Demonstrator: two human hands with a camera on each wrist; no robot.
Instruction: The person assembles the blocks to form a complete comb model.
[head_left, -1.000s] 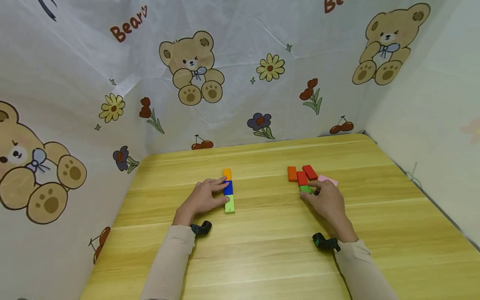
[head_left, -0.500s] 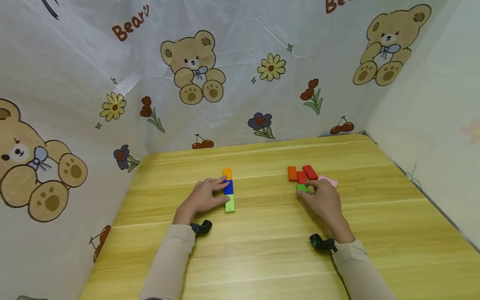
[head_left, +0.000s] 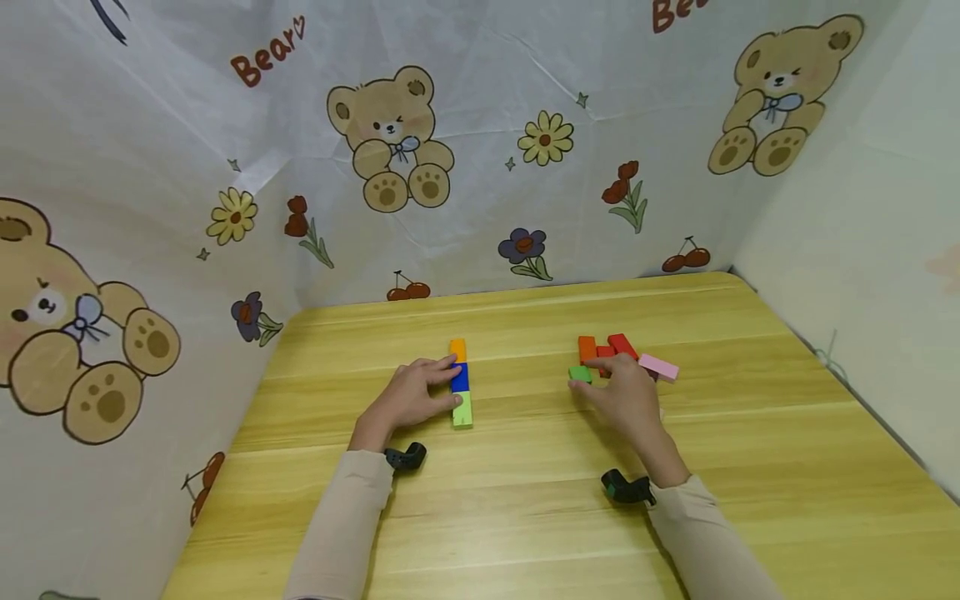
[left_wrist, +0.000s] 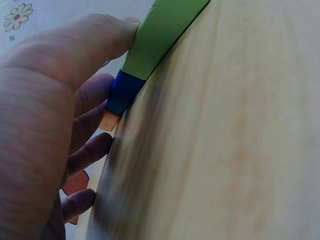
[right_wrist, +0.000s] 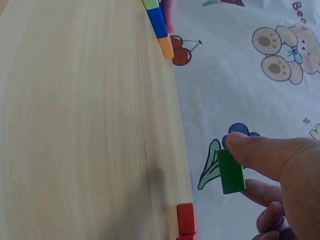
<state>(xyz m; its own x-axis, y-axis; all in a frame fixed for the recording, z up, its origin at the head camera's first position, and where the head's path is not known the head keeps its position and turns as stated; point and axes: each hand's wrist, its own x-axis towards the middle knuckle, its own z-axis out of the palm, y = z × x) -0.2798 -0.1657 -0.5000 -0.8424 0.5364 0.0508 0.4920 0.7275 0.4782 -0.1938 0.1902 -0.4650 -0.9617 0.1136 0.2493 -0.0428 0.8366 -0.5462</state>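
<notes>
In the head view, an orange block (head_left: pixel 458 347), a blue block (head_left: pixel 461 379) and a light green block (head_left: pixel 462 412) lie end to end on the table. My left hand (head_left: pixel 408 393) touches this row from its left side, thumb against the light green block and fingertips by the blue and orange ones. Between thumb and fingers, my right hand (head_left: pixel 628 398) pinches a green block (right_wrist: pixel 231 171); the right wrist view shows it held off the table. Behind that hand are an orange-red block (head_left: pixel 587 348) and two red blocks, one (head_left: pixel 622 346) tilted.
Right of the red blocks lies a pink block (head_left: pixel 658 367), with something dark beside it partly hidden by my right hand. The wooden table (head_left: pixel 517 517) ends at a cloth backdrop (head_left: pixel 465 100) printed with bears and flowers.
My right hand has carried the green block leftward, away from the front of the red blocks, uncovering more of the pink block. The left hand stays at the row.
</notes>
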